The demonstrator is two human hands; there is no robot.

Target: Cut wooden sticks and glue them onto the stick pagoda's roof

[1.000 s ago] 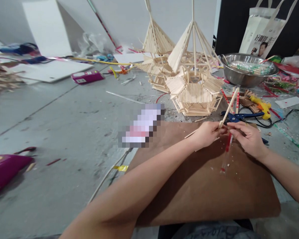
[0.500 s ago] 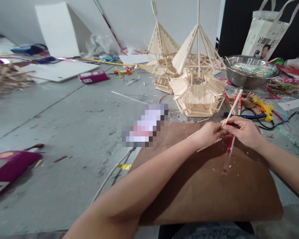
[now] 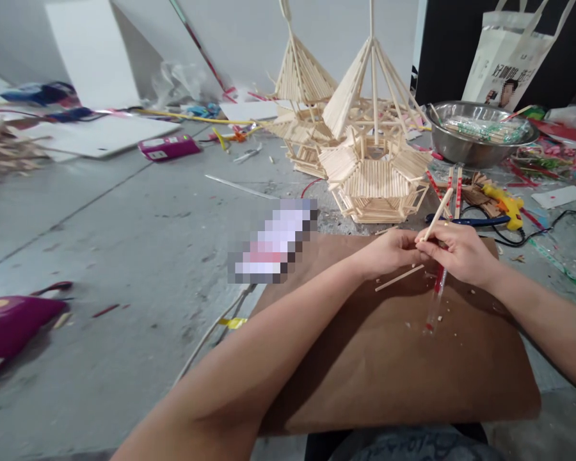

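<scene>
A pair of pale wooden chopsticks (image 3: 438, 216) slants up and to the right from between my hands. My left hand (image 3: 394, 252) has its fingers closed in a pinch at the lower end of the chopsticks. My right hand (image 3: 466, 253) is closed around them from the other side, and the two hands touch. Beneath them, a clear wrapper with red print (image 3: 434, 304) lies on the brown board (image 3: 388, 378). A loose thin stick (image 3: 399, 278) rests just below my left hand. My fingers hide the chopsticks' lower part.
Behind the board stands a pavilion-like stick model (image 3: 377, 179), with another model (image 3: 300, 77) farther back. A steel bowl (image 3: 480, 137), a yellow glue gun (image 3: 506, 206) and blue-handled pliers (image 3: 465, 221) are at right. A blurred phone-like object (image 3: 273, 243) overlaps the board's left corner.
The chopsticks, crossed slightly apart before, now lie closer together and show less length above my hands. The whole view has shifted a little to the right.
</scene>
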